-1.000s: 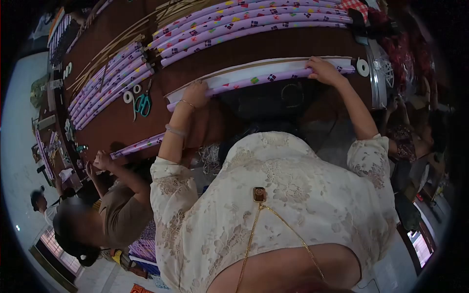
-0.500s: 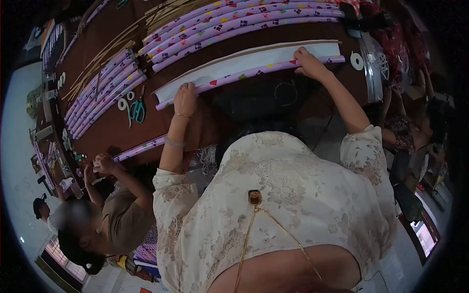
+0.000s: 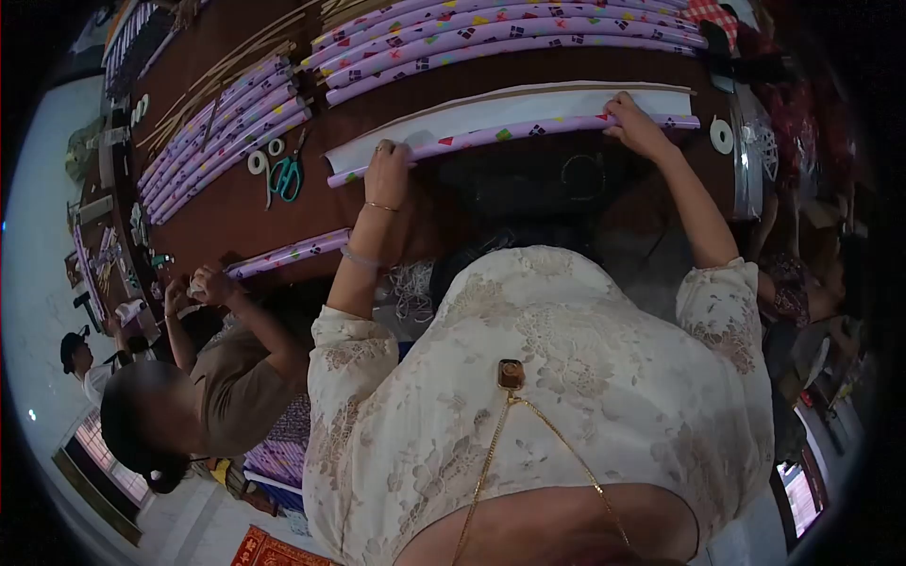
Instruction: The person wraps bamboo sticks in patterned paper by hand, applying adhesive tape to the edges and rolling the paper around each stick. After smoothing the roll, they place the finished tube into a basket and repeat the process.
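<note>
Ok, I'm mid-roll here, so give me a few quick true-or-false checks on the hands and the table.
1. The left hand and the right hand are both at the rolled purple edge. True.
2. The scissors are in the right hand. False: the scissors lie on the table, left of the sheet.
3. A white tape roll lies off the sheet's right end. True.
4. The sheet's open part shows its printed side. False: its plain white side faces up.
5. The long purple tubes lie nearer the body than the sheet. False: the long purple tubes lie beyond it.
</note>
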A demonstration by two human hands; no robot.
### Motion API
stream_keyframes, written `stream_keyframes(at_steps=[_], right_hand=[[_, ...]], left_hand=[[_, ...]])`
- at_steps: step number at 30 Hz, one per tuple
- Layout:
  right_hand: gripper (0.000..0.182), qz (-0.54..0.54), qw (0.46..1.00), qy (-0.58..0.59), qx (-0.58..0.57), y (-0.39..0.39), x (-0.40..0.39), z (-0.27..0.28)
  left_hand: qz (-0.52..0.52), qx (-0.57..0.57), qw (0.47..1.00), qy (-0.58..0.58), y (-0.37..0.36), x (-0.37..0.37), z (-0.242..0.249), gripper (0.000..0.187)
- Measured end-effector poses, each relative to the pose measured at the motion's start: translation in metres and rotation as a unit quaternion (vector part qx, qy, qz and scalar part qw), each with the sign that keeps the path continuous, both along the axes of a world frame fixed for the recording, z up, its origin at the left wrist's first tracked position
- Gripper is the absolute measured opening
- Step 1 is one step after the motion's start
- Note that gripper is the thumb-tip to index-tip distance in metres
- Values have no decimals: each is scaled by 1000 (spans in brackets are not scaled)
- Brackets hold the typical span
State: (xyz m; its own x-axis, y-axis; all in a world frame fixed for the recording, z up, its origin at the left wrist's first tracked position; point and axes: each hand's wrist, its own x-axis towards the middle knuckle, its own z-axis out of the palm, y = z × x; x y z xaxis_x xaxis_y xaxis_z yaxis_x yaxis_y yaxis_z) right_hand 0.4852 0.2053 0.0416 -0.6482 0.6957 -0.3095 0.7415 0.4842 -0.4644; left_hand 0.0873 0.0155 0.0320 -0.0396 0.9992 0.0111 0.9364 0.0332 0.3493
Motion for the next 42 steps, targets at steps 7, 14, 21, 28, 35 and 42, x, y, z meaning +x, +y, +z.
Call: stream_keyframes(at_steps=[7, 14, 21, 28, 35, 42], right_hand=[[29, 4, 999, 46, 23, -9, 2, -3], [26, 14, 993, 66, 93, -11, 3, -13], [32, 28, 992, 61, 106, -15, 8, -14], [38, -31, 996, 30, 83, -13, 9, -20], [29, -5, 995, 59, 78, -8, 8, -13], [28, 9, 990, 64, 126, -8, 10, -16]], left_hand=[[15, 33, 995, 93, -16, 0, -9, 33], [6, 100, 987, 129, -18, 7, -13, 26], [6, 32, 994, 102, -11, 4, 0, 32], [-11, -13, 992, 128, -9, 1, 2, 26], [-13, -33, 992, 119, -9, -6, -2, 22], [-30, 2, 998, 61, -8, -11, 1, 35]])
